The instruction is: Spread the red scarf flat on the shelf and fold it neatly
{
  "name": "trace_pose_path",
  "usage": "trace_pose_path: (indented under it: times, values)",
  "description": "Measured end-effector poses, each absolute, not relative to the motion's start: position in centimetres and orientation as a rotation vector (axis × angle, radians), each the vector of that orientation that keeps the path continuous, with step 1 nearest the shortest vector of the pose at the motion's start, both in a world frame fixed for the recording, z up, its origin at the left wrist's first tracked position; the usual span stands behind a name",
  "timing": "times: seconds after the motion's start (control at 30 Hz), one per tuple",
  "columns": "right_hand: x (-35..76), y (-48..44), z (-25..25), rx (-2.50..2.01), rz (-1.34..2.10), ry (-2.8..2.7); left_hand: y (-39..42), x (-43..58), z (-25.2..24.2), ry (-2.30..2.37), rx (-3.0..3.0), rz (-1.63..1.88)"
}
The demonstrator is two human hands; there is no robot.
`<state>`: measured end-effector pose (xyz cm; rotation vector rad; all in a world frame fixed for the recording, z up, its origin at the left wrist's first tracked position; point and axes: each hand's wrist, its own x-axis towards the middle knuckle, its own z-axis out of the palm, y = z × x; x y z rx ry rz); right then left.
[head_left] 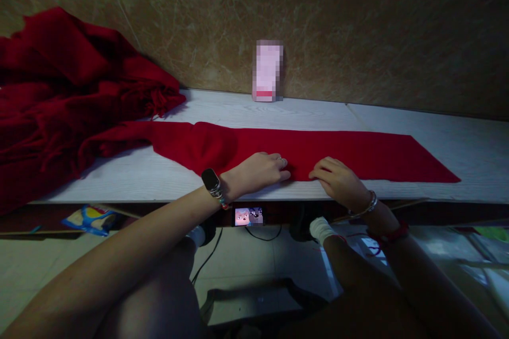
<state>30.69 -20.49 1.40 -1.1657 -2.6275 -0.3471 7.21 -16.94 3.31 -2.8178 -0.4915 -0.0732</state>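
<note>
A long red cloth [358, 153] lies flat along the white wood-grain table [477, 153], its right end cut on a slant. My left hand [264, 169], with a ring and a dark wristband, rests on the cloth's near edge, its fingers bent together; what they hold, if anything, is hidden. My right hand [336, 177] is a short way to the right, thumb and fingers pinched at the same near edge. Leftward the cloth narrows and runs into a heaped red fabric with fringes [71, 85].
A pink blurred object [268, 71] leans against the brown marbled wall [358, 26] behind the table. Below the table edge are a lit phone screen [248, 216], a blue and yellow packet [90, 220] and a black cable [210, 257].
</note>
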Motion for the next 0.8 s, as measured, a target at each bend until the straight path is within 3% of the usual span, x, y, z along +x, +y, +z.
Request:
trace_pose_path:
  times: [0.43, 0.8]
  values:
    - [30.9, -20.8, 2.4, -1.328, -0.080, -2.719, -16.7, 6.7, 2.9, -0.433, -2.849, -0.069]
    - [29.8, -20.8, 2.7, -1.400, -0.045, -2.655, -16.8, 6.0, 4.4, -0.620, -3.244, 0.067]
